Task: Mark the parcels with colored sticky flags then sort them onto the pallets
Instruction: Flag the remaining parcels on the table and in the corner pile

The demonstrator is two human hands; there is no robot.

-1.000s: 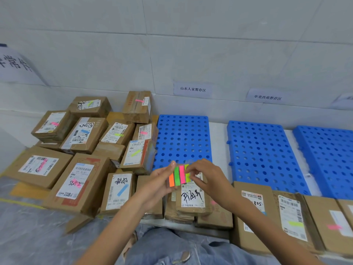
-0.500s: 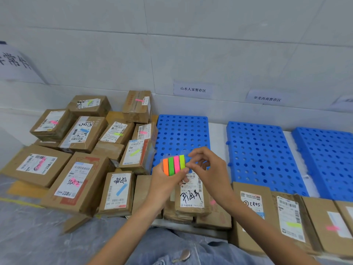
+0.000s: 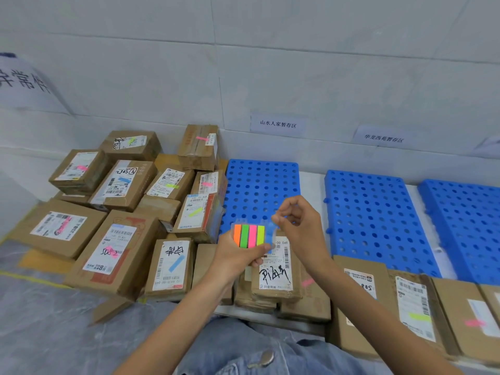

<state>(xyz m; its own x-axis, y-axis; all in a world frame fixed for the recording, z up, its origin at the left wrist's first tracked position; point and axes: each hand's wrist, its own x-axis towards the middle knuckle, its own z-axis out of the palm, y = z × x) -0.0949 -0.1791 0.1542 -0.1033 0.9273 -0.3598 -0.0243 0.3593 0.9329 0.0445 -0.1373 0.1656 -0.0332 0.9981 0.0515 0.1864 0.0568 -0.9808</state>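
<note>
Three blue pallets [image 3: 373, 212] lie side by side against the wall [image 3: 270, 63] across the centre and right of the frame. Their perforated tops give wide open room for setting boxes down. Only their raised edges and the narrow gaps between them look likely to catch a corner. A crowded heap of parcels [image 3: 121, 185] fills the left of the frame, most already carrying a pink, green or blue strip. It sits tight against the nearest pallet's left edge, so any lift from there needs to go up before across. A further row of boxes [image 3: 411, 301] runs along the lower right, just in front of the pallets. These cardboard boxes look stiff, and I judge them best taken by two opposite sides. At lower centre lies a small parcel with a handwritten label [image 3: 274, 274], directly below the hands. The left hand [image 3: 238, 258] has its grip closed around the lower part of the flag pad [image 3: 250, 235], which shows orange, green, pink and yellow strips upright. The right hand [image 3: 303, 228] pinches the top of a blue flag [image 3: 270, 234] at the pad's right edge. That flag is thin, limp film, and should be held by its tip to keep the adhesive clean.
</note>
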